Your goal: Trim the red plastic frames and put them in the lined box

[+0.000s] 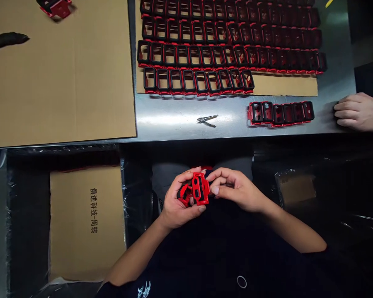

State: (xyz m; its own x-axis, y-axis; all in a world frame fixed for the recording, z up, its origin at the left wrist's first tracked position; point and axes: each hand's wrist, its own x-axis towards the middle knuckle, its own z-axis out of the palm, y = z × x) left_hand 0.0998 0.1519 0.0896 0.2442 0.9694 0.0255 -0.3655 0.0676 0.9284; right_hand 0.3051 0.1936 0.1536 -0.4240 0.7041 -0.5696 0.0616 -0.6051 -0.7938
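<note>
My left hand is wrapped around a red-and-black plastic housing, above my lap and in front of the table edge. Its red face has slots and a round hole and is turned up toward me. Another red-and-black portion shows in the left palm; I cannot tell whether it belongs to a second housing. At the housing's right edge, my right hand has its thumb and curled fingers closed, touching the side. Whether a small part sits between those fingertips is hidden.
Rows of similar housings stand on cardboard on the metal table. Nippers and a short row of housings lie nearer. Another person's hand rests at right. Cardboard covers the left, with a dark pointed object.
</note>
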